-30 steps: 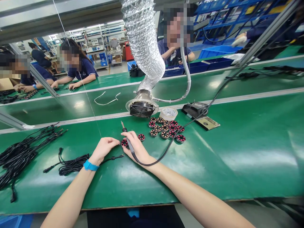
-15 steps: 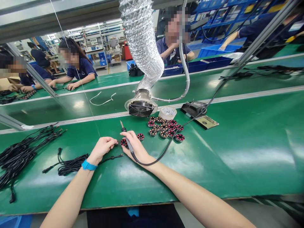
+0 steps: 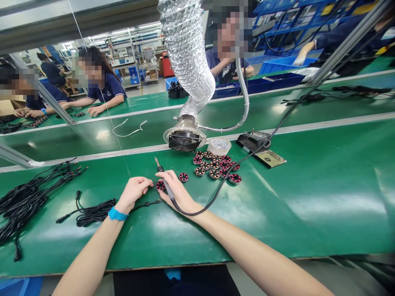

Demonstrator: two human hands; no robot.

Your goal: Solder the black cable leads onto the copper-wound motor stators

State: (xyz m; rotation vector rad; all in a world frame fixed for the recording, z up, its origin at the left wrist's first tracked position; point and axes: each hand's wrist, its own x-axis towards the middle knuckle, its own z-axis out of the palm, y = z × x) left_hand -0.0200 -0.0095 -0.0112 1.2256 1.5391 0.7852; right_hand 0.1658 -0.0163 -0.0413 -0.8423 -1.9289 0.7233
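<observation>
Grey and probably hot at its far end, the soldering iron [image 3: 169,190] is best kept angled away from skin, since the right hand [image 3: 179,194] grips it while also steadying the round coil [image 3: 160,186]. The left hand [image 3: 135,192] has its fingertips pinched together, seemingly on a fine wire [image 3: 154,186], where a light touch should suit. Between the hands, on or just over the green table [image 3: 308,213], the coil shows reddish blocks ringing a dark centre, partly covered.

Grn workbench [image 3: 324,185], metal posts [image 3: 57,105], blue shelving [image 3: 304,22] upper rt, grey flr [image 3: 154,89] bhnd.
</observation>
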